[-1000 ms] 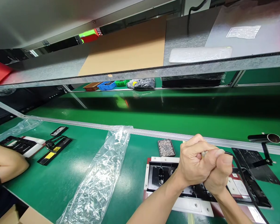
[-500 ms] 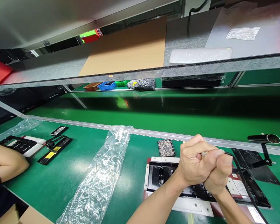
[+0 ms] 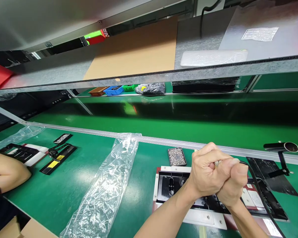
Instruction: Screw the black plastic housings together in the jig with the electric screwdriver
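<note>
My left hand (image 3: 206, 172) and my right hand (image 3: 233, 181) are closed tightly together, fingers wrapped round one corded tool that they almost wholly hide. A small pale bit of it shows between the fingers, and its black cord (image 3: 257, 185) leaves by my right thumb and hangs down to the right. Directly beneath lies a long black panel assembly (image 3: 165, 188) in a white and dark red frame (image 3: 196, 216), with screw holes along its edge. My hands cover its middle, so whether the tool touches it cannot be seen. Behind it sits a small black tray of screws (image 3: 176, 157).
A clear plastic bag (image 3: 106, 188) lies left of the panel. Further left are a black bracket part (image 3: 58, 160) and another person's arm (image 3: 7, 172). At right a metal tube on a stand (image 3: 280, 147) rises beside a black sheet (image 3: 270, 175). A shelf (image 3: 139, 76) spans overhead.
</note>
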A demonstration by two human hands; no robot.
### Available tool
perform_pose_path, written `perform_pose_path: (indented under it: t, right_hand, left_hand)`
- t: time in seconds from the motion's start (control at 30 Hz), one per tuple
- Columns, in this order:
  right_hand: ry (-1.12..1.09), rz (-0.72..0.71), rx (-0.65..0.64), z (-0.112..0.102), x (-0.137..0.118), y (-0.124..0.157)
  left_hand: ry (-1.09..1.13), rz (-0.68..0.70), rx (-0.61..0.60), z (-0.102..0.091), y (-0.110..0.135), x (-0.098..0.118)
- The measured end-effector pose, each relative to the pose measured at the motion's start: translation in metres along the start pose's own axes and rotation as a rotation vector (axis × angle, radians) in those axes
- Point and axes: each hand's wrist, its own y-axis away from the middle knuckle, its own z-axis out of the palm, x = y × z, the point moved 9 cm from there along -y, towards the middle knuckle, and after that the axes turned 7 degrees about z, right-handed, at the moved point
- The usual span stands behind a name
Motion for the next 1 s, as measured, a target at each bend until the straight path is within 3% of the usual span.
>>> perform_pose_path:
  t: [0.43,1.0]
  right_hand:
    - [0.014,-0.079,0.018,0.001,-0.015,-0.002]
    - [0.014,-0.061,0.022,0.001,-0.015,-0.002]
  left_hand:
    - [0.03,0.018,0.006,0.001,0.001,0.002]
    - [-0.016,-0.005,-0.006,0.001,0.002,-0.001]
